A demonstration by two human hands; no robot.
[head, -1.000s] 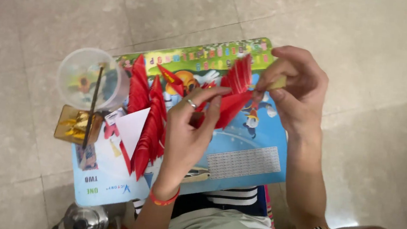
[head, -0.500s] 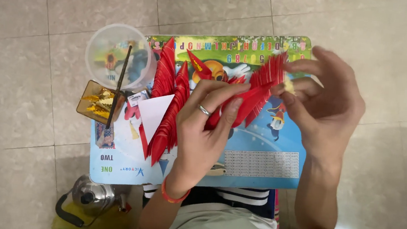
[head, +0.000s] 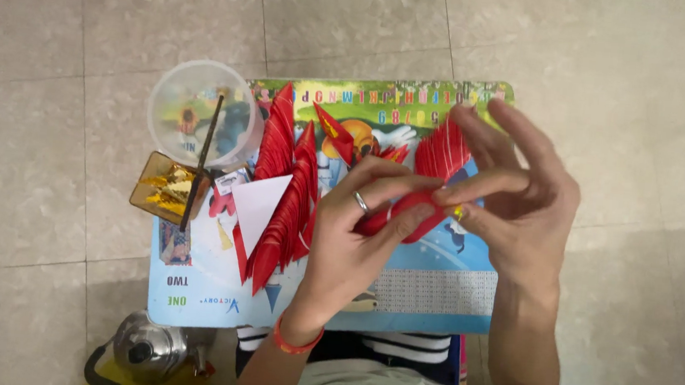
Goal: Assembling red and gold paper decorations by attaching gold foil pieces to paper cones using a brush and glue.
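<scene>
A colourful lap board (head: pixel 432 310) is spread over the knees. Folded red paper pieces (head: pixel 283 203) are stacked along its left half, apparently finished. Near the centre, a red paper piece (head: pixel 408 211) is pinched by the left hand (head: pixel 354 244) and right hand (head: pixel 517 209), seemingly mid-fold. A clear plastic cup (head: pixel 191 111) overhangs the far-left corner; bare room remains along the near edge.

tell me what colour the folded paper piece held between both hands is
Red, in the head view: the folded paper piece sits between the left hand and right hand.
</scene>
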